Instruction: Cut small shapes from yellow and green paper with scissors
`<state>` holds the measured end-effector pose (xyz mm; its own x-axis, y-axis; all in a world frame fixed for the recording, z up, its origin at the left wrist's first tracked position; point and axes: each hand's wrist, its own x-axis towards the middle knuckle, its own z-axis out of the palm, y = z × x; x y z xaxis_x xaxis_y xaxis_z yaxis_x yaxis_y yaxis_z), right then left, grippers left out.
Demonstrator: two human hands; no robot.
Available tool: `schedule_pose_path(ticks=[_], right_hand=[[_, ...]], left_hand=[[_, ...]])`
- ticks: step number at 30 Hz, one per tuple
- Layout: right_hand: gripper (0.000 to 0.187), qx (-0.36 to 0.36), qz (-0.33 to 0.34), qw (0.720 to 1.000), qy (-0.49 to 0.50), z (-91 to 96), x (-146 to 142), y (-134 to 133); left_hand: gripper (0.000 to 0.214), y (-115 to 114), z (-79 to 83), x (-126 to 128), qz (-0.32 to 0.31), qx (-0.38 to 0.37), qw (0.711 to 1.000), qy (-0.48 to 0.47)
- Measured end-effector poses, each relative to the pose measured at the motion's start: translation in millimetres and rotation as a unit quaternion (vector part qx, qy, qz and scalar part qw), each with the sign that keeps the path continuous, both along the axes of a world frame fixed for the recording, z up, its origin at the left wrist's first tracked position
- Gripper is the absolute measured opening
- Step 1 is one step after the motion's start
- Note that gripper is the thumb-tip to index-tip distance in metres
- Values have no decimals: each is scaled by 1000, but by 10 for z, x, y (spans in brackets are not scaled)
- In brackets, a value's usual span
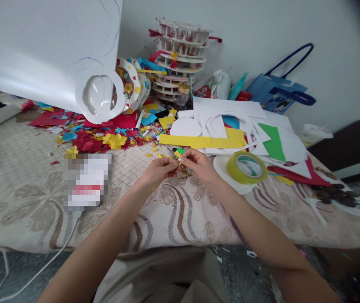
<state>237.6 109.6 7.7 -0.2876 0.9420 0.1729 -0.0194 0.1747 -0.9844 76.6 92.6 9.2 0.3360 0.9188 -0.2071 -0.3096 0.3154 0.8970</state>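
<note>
My left hand (162, 169) and my right hand (198, 163) meet over the front middle of the table, fingertips pinched together. Between them is a small yellow paper piece (180, 163), partly hidden by the fingers. A pair of scissors (185, 172) with gold-coloured handles shows just under the hands; whether it lies on the cloth or hangs from a finger I cannot tell. A small green scrap (180, 150) is right behind the fingertips. Yellow paper strips (184, 141) lie just beyond, and a roll of yellow tape (247, 168) is right of my right hand.
Red, blue and yellow paper flowers (88, 141) and scraps cover the back left. A tiered white structure (181, 54) stands against the wall. White paper sheets (230, 107) are piled at right, near a blue bag (274, 92). A blurred-out white device (88, 181) trails a cable.
</note>
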Motion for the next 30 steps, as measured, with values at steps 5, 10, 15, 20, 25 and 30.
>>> schedule_pose_path(ticks=[5, 10, 15, 20, 25, 30], right_hand=[[19, 8, -6, 1000, 5, -23, -13, -2], [21, 18, -20, 1000, 1, -47, -25, -2], [22, 26, -32, 999, -10, -32, -23, -2], [24, 19, -39, 999, -21, -10, -36, -6], [24, 4, -48, 999, -13, -26, -53, -12], [22, 11, -50, 999, -8, -60, -61, -4]], left_hand=[[27, 0, -3, 2, -5, 15, 1000, 11], [26, 6, -15, 6, 2, 11, 1000, 9], [22, 0, 12, 13, 0, -6, 1000, 1], [18, -3, 16, 12, -8, 3, 1000, 17], [15, -1, 16, 15, -3, -1, 1000, 20], [14, -3, 13, 26, 8, -10, 1000, 16]])
